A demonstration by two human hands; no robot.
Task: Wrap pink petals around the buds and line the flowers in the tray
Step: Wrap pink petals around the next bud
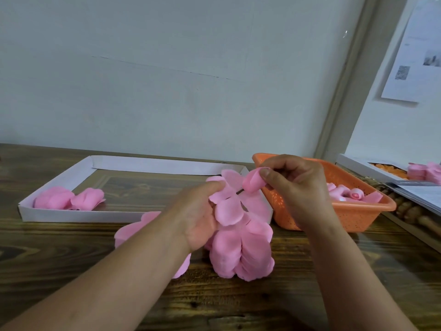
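Note:
My left hand (199, 216) holds a sheet of pink petals (226, 204) above the table, thumb on top. My right hand (293, 187) pinches a pink bud (251, 182), its petal partly rolled, just right of that sheet; a thin dark stem shows between them. A pile of pink petal sheets (241, 254) lies on the wood below my hands, with more under my left forearm (133, 229). The white cardboard tray (59, 177) at the left holds two finished pink flowers (69, 199) in its near left corner.
An orange plastic basket (338, 211) with pink buds stands at the right, behind my right hand. Further right lie a white box with orange pieces (384, 169), more pink flowers (424, 172), papers and a wooden roller (410, 211). A pale wall rises behind the table.

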